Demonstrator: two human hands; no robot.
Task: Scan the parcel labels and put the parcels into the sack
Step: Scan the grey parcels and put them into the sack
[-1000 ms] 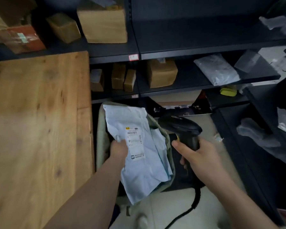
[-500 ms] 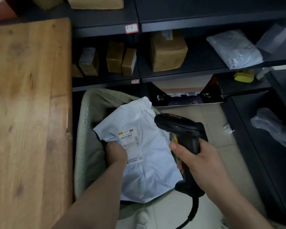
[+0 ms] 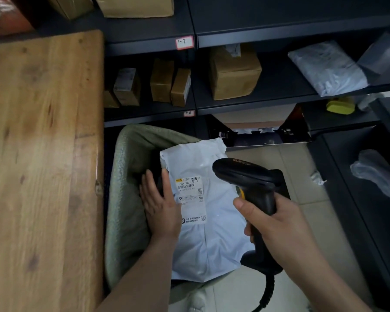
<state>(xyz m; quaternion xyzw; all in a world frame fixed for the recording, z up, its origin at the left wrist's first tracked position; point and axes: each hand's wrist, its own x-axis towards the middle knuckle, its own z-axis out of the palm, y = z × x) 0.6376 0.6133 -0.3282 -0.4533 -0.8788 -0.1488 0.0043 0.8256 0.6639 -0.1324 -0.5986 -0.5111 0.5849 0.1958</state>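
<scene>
While the left hand point(image 3: 160, 206) lies flat and open, fingers spread, its thumb edge pressing on the left side of the white parcel point(image 3: 208, 221) rather than gripping it, the right hand point(image 3: 277, 224) is wrapped tight around the handle of a black barcode scanner point(image 3: 250, 188), forefinger close to the yellow trigger. The scanner's head hangs over the parcel's right half, just beside the printed label point(image 3: 191, 199), which faces up and reads clearly. The parcel itself sits in the mouth of the grey-green sack point(image 3: 124, 199), its top corner leaning over the sack's far rim and its bottom near the near rim, so I'd judge it is only partly in. The sack stands on the floor, hard against the right edge of the wooden tabletop point(image 3: 43, 165), with dark shelves point(image 3: 257, 104) of brown boxes beyond. The risk I see: with nothing pinching the slick bag, it could slide deeper and fold the label out of sight if the scan has not yet registered. The soft sack wall might also slump inward and let the parcel tip out over the far rim onto the tiles.
</scene>
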